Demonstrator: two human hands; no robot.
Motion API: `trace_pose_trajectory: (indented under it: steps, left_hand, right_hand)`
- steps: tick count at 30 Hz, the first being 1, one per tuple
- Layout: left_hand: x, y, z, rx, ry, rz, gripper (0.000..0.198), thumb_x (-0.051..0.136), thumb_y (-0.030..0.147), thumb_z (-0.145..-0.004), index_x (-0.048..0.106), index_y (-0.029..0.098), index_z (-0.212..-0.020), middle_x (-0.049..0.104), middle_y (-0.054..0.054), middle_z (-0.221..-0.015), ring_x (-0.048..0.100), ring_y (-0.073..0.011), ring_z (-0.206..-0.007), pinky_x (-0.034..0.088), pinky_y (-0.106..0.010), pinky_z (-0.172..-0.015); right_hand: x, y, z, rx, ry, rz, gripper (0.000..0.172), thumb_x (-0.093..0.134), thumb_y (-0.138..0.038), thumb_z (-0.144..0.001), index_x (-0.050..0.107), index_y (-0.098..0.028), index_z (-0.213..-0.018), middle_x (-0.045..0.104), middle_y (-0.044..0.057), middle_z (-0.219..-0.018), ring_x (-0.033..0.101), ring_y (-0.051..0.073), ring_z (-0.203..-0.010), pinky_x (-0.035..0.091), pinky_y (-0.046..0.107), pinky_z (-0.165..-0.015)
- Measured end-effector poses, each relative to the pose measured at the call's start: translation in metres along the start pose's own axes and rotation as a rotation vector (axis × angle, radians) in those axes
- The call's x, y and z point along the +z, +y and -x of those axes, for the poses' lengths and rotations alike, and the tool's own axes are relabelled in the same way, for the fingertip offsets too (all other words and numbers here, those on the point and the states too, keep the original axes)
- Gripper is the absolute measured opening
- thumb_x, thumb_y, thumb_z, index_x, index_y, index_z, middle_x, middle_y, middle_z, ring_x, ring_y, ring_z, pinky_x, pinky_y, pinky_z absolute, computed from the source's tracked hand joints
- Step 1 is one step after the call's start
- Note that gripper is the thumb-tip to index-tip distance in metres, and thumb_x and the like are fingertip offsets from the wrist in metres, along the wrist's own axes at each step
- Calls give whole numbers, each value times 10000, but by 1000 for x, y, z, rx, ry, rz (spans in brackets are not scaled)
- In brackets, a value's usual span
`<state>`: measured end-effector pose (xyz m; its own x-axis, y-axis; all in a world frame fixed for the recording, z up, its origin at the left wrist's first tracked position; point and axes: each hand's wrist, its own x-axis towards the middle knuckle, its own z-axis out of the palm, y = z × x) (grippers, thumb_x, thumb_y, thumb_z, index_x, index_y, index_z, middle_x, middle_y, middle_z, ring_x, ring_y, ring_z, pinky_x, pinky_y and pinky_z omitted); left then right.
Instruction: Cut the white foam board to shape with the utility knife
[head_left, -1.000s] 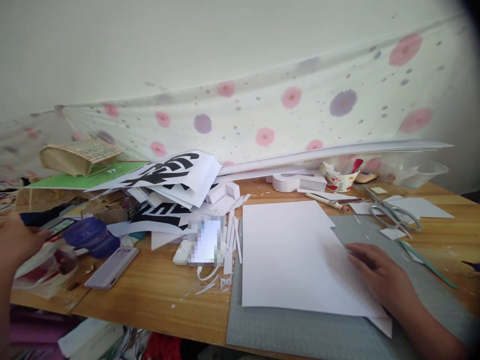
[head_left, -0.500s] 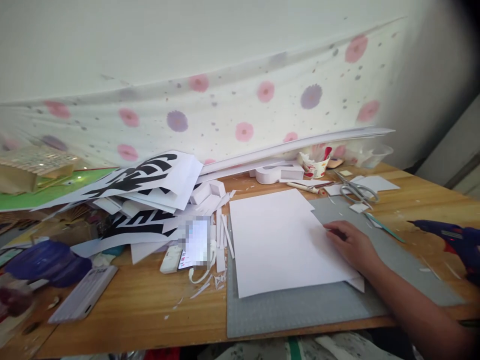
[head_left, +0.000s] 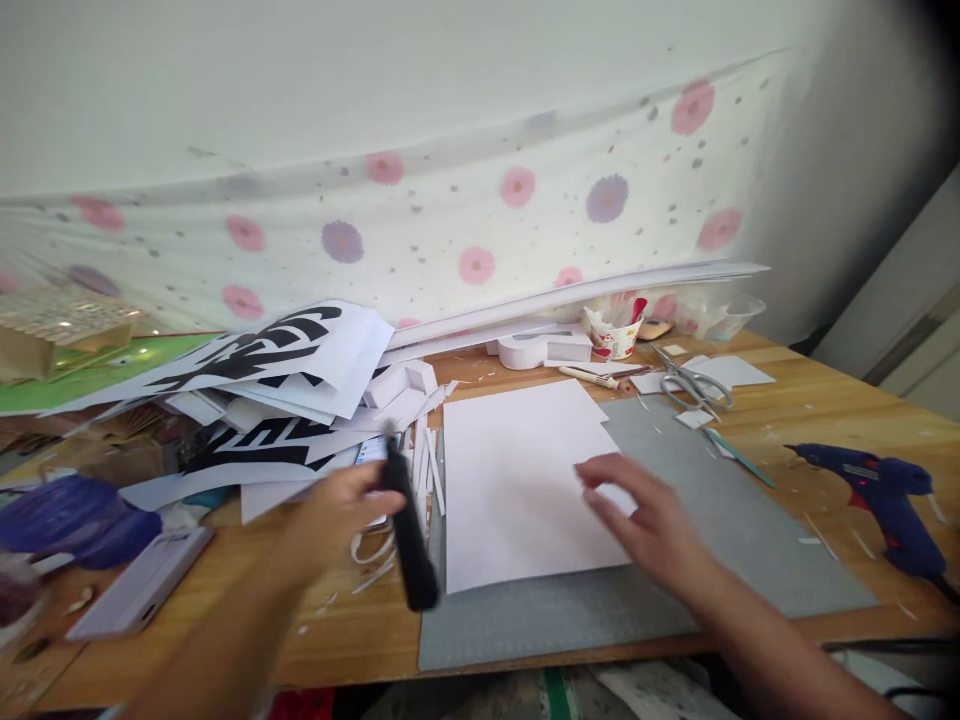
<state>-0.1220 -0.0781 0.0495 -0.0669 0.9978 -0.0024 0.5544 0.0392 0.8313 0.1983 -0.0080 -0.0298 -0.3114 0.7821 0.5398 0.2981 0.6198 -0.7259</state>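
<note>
Black tool [head_left: 411,540] in left hand [head_left: 334,515], beside white sheet [head_left: 517,480].

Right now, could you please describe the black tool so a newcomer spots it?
On the wooden table, look left of the white sheet on the grey mat. The left hand holds a slim black tool, the only dark bar among pale strips.

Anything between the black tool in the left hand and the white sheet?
Nothing tall. The left hand holds the black tool just left of the white sheet; only loose paper strips lie along the sheet's left edge. The right hand, open, is over the sheet's right side.
</note>
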Motion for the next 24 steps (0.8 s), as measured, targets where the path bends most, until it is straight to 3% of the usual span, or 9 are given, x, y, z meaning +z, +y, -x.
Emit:
trace_pose_trajectory:
  steps: [2, 4, 8, 14, 20, 22, 24]
  left_hand:
    - [37, 7, -14, 42, -118, 79, 298, 646, 421, -772, 648, 140, -873, 664, -31, -807, 615, -181, -755, 503, -333, -715]
    - [75, 21, -17, 94, -188, 145, 319, 641, 454, -753, 644, 148, -843, 665, -32, -806, 605, -196, -789, 484, -317, -731]
    - [122, 52, -8, 133, -158, 165, 266, 654, 414, -738, 568, 167, -688, 600, 6, -694, 558, -159, -712, 440, -265, -682]
    - [142, 69, -7, 160, -93, 82, 238, 670, 382, -710, 561, 177, -658, 568, 22, -645, 535, -146, -648, 420, -246, -624]
    - [152, 70, -7, 227, -15, -7, 325, 670, 477, -714, 550, 181, -653, 563, 14, -640, 535, -158, -638, 418, -262, -604]
    - [152, 70, -6, 320, 2, -62, 340, 646, 506, -741, 562, 184, -669, 576, 6, -656, 547, -165, -663, 427, -272, -631]
    - [152, 67, -5, 419, -31, -105, 302, 594, 493, -798, 604, 191, -799, 613, -10, -737, 573, -174, -731, 449, -287, -689]
  right_hand:
    - [12, -22, 8, 39, -209, -190, 300, 541, -294, -877, 565, -244, -1172, 653, 52, -942, 614, 174, -853, 483, 314, -783]
    - [20, -35, 17, 118, -325, -348, 391, 555, -338, -874, 510, -244, -1251, 651, 53, -982, 610, 169, -860, 483, 308, -781]
    - [21, -38, 29, 203, -365, -602, 523, 603, -423, -834, 460, -238, -1302, 629, 40, -959, 584, 179, -866, 473, 302, -769]
    - [10, -34, 36, 254, -271, -701, 476, 682, -396, -774, 522, -226, -1189, 606, 30, -953, 557, 222, -1017, 469, 300, -817]
    - [9, -37, 32, 218, -206, -654, 553, 724, -251, -728, 509, -232, -1237, 600, 47, -1164, 542, 219, -1106, 424, 332, -955]
    - [10, -36, 31, 259, -136, -695, 537, 705, -231, -743, 503, -240, -1240, 606, 47, -1144, 574, 196, -1044, 465, 311, -899]
    - [8, -31, 30, 377, -64, -831, 508, 675, -245, -766, 491, -255, -1239, 619, 30, -1028, 625, 142, -793, 523, 246, -666]
